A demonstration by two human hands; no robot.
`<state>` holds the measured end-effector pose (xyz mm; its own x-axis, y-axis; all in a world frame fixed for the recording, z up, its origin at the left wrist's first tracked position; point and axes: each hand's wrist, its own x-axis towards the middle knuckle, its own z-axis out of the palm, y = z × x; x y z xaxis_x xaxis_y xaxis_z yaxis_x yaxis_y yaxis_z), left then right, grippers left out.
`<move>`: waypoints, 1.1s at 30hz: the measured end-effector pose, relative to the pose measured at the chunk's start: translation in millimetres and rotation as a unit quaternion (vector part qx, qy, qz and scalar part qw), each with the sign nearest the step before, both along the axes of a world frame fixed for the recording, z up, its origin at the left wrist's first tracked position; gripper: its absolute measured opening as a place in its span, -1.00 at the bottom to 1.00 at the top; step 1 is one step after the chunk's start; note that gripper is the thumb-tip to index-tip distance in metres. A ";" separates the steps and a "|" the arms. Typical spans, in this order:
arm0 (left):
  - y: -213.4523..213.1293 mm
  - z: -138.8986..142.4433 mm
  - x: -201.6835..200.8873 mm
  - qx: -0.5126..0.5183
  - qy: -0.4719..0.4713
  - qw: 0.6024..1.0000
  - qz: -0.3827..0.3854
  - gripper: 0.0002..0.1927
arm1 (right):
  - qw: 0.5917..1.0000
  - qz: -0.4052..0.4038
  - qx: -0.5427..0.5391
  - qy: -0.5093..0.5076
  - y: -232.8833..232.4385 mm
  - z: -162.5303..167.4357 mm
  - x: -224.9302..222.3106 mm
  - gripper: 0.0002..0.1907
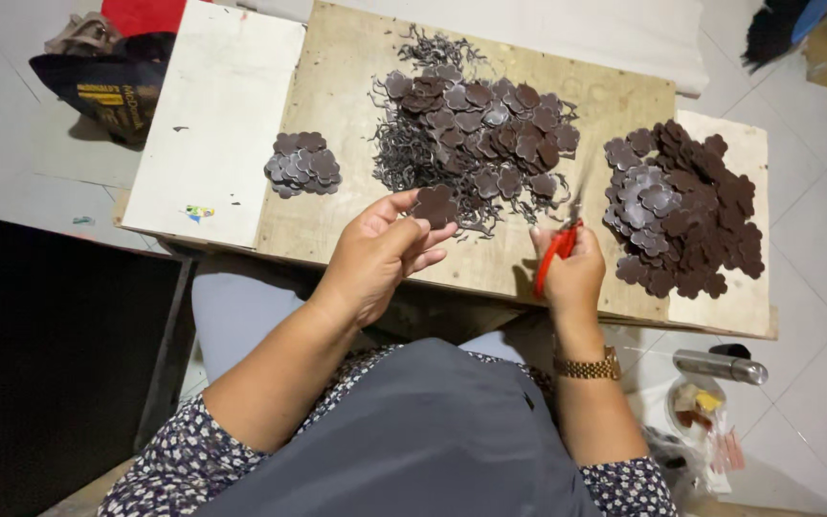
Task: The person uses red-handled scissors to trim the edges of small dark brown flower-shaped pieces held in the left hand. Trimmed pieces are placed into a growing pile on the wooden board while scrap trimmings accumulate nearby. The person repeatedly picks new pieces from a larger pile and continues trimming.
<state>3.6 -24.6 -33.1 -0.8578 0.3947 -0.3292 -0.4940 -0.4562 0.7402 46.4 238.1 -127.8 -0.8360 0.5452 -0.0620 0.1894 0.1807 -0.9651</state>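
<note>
While the left hand [380,251] pinches a brown piece [435,205], the right hand [574,273] grips red-handled scissors [557,247], blades pointing up-right.

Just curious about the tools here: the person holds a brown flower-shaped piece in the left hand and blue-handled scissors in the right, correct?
Not quite. The head view shows the scissors in the right hand have red handles, not blue. The left hand does hold a brown flower-shaped piece.

Three heaps of dark brown flower-shaped cutouts lie on the wooden board [337,220]: a small one [302,164] at centre left, a large one [480,129] at top centre, another [686,206] at right. One loose cutout [435,204], one pair of red-handled scissors [555,254], and two hands show at centre.
</note>
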 end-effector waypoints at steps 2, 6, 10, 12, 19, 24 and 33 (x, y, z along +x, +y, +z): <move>-0.6 -2.6 -0.3 -0.002 -0.011 1.000 0.012 -0.60 | 0.987 0.001 0.159 -0.024 2.3 -8.0 6.6 -0.72; -0.7 -13.5 -5.8 -0.011 -0.021 0.999 0.032 -0.68 | 0.956 0.004 0.295 0.006 0.5 -17.9 9.4 -0.75; -8.1 -32.0 -20.1 -0.104 -0.005 0.992 0.073 -0.82 | 0.929 -0.014 0.370 0.011 0.6 -20.4 7.2 -0.75; -15.5 -40.4 -33.1 -0.186 -0.012 0.978 0.091 -0.83 | 0.938 -0.019 0.345 0.015 2.3 -18.6 2.5 -0.72; -67.0 -41.7 -72.9 -0.295 0.042 0.925 0.234 -0.58 | 0.938 -0.021 0.345 -0.007 4.3 -16.7 -3.5 -0.69; -63.7 -51.3 -53.1 -0.588 0.232 0.733 0.251 -0.29 | 0.937 -0.031 0.348 -0.012 4.7 -16.9 -4.0 -0.68; -48.5 -72.8 -50.4 -0.752 0.267 0.600 0.047 0.06 | 0.941 -0.041 0.336 -0.006 1.0 -17.6 -4.1 -0.67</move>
